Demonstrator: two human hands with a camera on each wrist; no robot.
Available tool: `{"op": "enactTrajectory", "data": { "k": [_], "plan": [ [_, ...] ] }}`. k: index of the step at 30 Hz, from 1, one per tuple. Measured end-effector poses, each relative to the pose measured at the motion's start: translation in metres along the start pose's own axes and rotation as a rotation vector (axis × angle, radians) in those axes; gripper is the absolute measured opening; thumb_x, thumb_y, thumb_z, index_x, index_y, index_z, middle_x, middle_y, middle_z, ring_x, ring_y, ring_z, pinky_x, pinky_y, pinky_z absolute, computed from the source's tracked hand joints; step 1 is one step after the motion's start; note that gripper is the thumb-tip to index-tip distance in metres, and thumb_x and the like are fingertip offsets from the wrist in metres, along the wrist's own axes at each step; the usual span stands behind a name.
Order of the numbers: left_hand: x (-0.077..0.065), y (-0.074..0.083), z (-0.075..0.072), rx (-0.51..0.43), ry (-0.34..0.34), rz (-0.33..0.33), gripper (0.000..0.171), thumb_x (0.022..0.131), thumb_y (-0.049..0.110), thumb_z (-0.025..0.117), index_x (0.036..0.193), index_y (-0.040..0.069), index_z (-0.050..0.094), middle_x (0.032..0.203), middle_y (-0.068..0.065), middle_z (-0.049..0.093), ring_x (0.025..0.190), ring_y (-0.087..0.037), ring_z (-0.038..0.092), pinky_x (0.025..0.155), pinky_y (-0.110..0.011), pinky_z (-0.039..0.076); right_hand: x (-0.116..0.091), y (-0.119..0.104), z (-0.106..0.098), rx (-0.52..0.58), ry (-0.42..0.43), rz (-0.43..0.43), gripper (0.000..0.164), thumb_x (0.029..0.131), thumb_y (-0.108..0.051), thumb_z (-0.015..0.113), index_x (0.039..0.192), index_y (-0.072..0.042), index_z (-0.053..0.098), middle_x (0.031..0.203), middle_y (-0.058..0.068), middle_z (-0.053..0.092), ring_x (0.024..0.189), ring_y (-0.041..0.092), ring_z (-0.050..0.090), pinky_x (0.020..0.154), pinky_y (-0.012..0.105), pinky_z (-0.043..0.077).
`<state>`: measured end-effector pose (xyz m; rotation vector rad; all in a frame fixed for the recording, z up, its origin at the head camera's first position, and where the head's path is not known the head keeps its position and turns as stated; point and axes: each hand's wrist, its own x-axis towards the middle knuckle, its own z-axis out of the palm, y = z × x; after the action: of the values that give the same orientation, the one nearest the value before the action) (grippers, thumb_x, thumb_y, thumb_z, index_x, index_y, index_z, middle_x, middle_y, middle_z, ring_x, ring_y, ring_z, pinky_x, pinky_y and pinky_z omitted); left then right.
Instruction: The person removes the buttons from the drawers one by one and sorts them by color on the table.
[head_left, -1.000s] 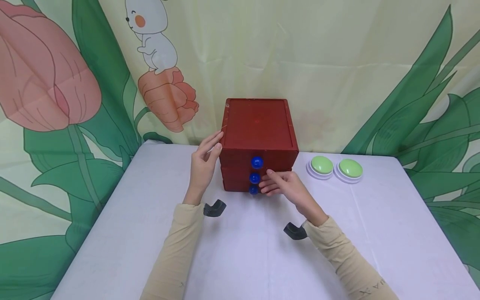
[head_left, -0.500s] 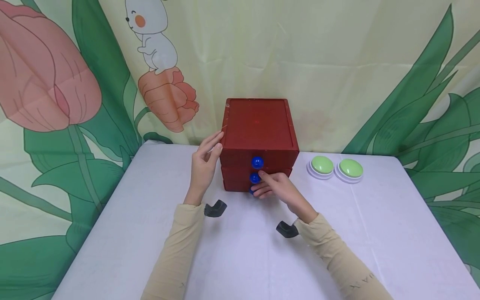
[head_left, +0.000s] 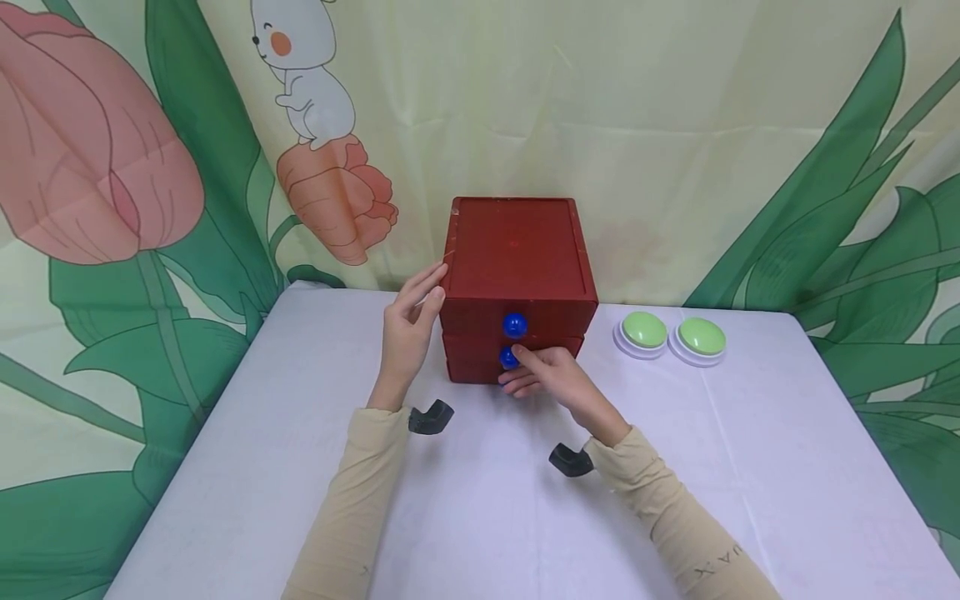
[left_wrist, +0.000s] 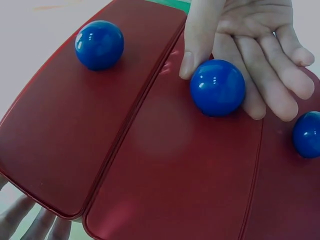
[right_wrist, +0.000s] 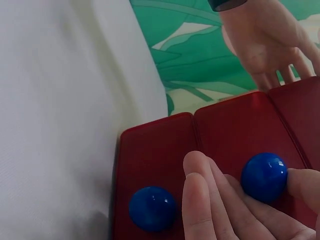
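Observation:
A dark red drawer box stands at the back of the table, its front toward me with three blue ball knobs in a column. My right hand pinches the middle knob between thumb and index finger, while the other fingers extend past it. Above that is the top knob. The bottom knob is mostly hidden behind my right fingers in the head view. My left hand rests its nearly straight fingertips on the box's left side. All the drawers sit closed.
Two green push buttons, a nearer-box one and an outer one, stand on white bases right of the box. A white cloth covers the table. Behind hangs a printed curtain. Black wrist mounts stick out from both sleeves.
My right hand has moved left from beside the knobs, and its thumb and index finger have closed on the middle knob. The left hand and the box have stayed put.

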<state>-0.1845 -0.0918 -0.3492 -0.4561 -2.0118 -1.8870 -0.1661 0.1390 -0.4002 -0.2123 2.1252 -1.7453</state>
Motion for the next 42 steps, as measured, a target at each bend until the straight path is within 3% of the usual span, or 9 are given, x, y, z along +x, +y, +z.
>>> {"op": "enactTrajectory", "data": {
  "k": [6,20,23,29,32,42],
  "plan": [
    [0.004,-0.022,-0.001,0.023,0.001,0.031,0.038,0.101,0.02,0.057,0.138,0.011,0.06,0.146,-0.011,0.053,0.134,-0.011,0.047,0.109,-0.042,0.044,-0.003,0.001,-0.001,-0.01,-0.007,-0.011,0.052,0.103,-0.039,0.051,0.115,0.009,0.068,0.104,0.022,0.073,0.096,0.04,0.071,0.087,0.047,0.058],
    [0.006,-0.015,-0.003,0.027,-0.023,0.017,0.038,0.101,0.016,0.058,0.138,0.008,0.06,0.146,-0.011,0.053,0.133,-0.014,0.049,0.106,-0.043,0.047,-0.011,0.005,0.0,-0.02,-0.015,0.008,0.052,0.102,-0.043,0.053,0.118,0.004,0.069,0.104,0.017,0.075,0.1,0.042,0.07,0.088,0.046,0.058],
    [0.006,-0.01,-0.003,0.027,-0.033,-0.005,0.039,0.101,0.014,0.057,0.138,0.005,0.058,0.147,-0.012,0.052,0.135,-0.018,0.048,0.107,-0.044,0.046,-0.014,0.005,0.0,-0.022,-0.017,0.019,0.052,0.101,-0.044,0.053,0.119,0.002,0.069,0.104,0.015,0.075,0.101,0.041,0.07,0.089,0.045,0.058],
    [0.001,0.023,-0.004,0.071,-0.055,-0.048,0.039,0.101,0.009,0.055,0.138,-0.003,0.055,0.147,-0.018,0.051,0.136,-0.025,0.048,0.107,-0.044,0.046,-0.018,0.005,0.002,-0.024,-0.029,0.018,0.052,0.101,-0.044,0.054,0.121,0.002,0.069,0.104,0.015,0.075,0.1,0.041,0.07,0.09,0.045,0.057],
    [0.001,0.029,-0.005,0.089,-0.062,-0.061,0.039,0.1,0.007,0.055,0.137,-0.004,0.055,0.146,-0.019,0.051,0.136,-0.026,0.048,0.107,-0.045,0.047,-0.021,0.006,0.003,-0.029,-0.036,0.019,0.054,0.101,-0.044,0.054,0.122,0.004,0.067,0.103,0.015,0.076,0.1,0.041,0.07,0.091,0.045,0.057],
    [0.006,-0.01,-0.009,0.056,-0.06,-0.037,0.038,0.1,0.014,0.058,0.138,0.008,0.059,0.146,-0.006,0.053,0.136,-0.016,0.047,0.106,-0.044,0.047,-0.03,0.01,0.007,-0.006,-0.049,-0.004,0.051,0.101,-0.043,0.055,0.12,0.002,0.069,0.104,0.016,0.075,0.098,0.043,0.07,0.09,0.049,0.056]
  ]
}}
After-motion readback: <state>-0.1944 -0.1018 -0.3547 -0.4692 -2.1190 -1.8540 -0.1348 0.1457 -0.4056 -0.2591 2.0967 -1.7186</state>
